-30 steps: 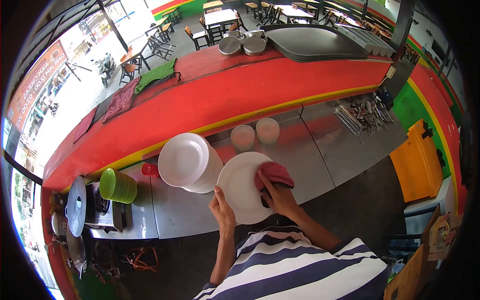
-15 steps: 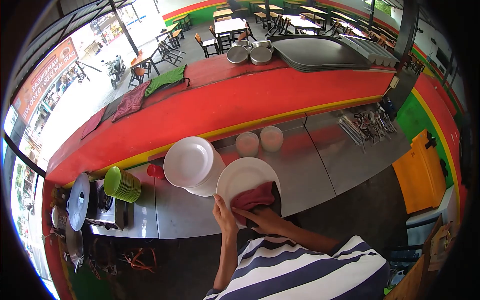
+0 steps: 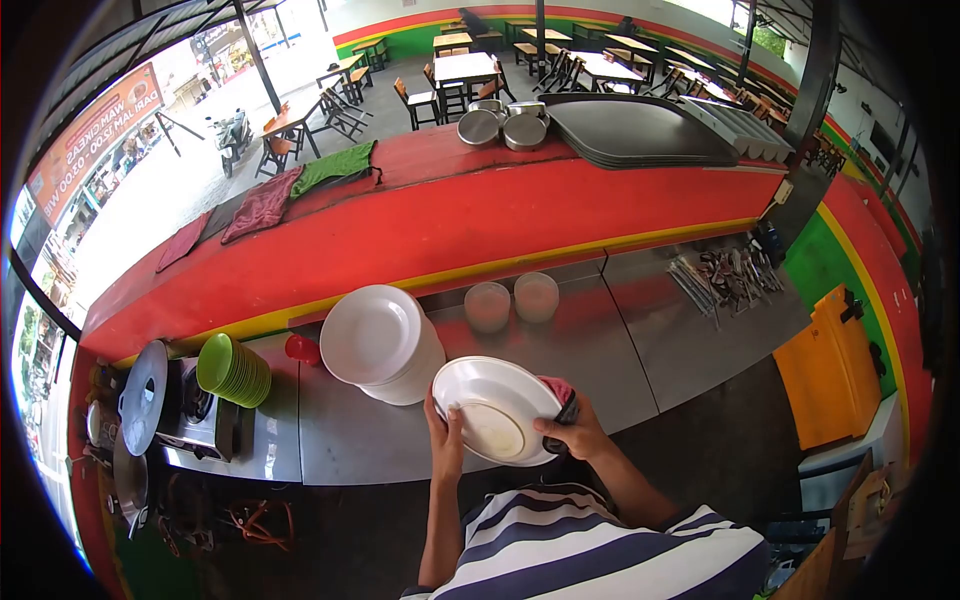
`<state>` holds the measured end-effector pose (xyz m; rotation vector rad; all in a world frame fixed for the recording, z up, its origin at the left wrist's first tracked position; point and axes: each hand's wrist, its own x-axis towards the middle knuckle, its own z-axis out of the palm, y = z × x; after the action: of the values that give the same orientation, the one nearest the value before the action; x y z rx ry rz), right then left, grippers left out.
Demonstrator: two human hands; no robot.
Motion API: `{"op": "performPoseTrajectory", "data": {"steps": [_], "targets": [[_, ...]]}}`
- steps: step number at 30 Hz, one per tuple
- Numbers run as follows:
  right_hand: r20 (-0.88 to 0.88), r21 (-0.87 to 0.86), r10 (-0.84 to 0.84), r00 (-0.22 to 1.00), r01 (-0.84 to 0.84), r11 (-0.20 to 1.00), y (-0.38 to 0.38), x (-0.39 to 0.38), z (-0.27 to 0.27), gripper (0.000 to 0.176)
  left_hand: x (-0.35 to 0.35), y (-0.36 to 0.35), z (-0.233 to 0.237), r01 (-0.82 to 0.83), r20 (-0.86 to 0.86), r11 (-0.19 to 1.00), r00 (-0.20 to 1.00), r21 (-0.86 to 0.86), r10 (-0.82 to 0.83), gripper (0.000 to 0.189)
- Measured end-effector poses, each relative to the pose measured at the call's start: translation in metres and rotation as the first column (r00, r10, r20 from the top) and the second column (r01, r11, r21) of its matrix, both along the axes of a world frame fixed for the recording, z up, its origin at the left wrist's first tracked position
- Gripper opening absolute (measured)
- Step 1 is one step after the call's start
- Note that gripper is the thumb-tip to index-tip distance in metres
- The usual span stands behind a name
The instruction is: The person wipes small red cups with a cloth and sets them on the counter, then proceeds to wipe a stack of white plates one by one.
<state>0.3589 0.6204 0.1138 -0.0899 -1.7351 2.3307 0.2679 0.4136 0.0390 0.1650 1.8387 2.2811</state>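
A white plate point(image 3: 493, 405) is held up in front of me, tilted so that its underside and foot ring face me. My left hand point(image 3: 446, 440) is closed on its left edge, thumb across the underside. At the opposite edge, my right hand point(image 3: 578, 432) grips a dark red and black cloth point(image 3: 560, 390) against the rim. Part of the cloth is hidden behind the plate. Just left of the plate stands a tall stack of white plates point(image 3: 372, 335) on the steel counter point(image 3: 375, 440).
Two stacks of clear cups point(image 3: 487, 307) stand behind the plate. To the left are green bowls point(image 3: 233, 370), a red cup point(image 3: 302, 349) and a stove point(image 3: 195, 420). Cutlery point(image 3: 735, 280) lies at the right. A red ledge point(image 3: 450, 215) carries black trays point(image 3: 640, 130) and metal pots.
The plate has been turned from its face to its underside and lowered slightly. My right hand has moved from the plate's face to its right edge with the cloth.
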Motion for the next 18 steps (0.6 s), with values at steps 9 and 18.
{"op": "performPoseTrajectory", "data": {"steps": [9,18], "targets": [[-0.073,-0.001,-0.41,0.909,0.411,0.912,0.001,-0.008,-0.02,0.059,0.002,-0.012,0.027,-0.039,0.195,0.934,0.98,0.355,-0.034,0.044],[-0.361,0.827,0.006,0.932,0.317,0.464,-0.001,-0.009,0.008,0.056,0.016,-0.025,0.024,0.088,0.077,0.996,0.993,-0.007,-0.087,0.045]]}}
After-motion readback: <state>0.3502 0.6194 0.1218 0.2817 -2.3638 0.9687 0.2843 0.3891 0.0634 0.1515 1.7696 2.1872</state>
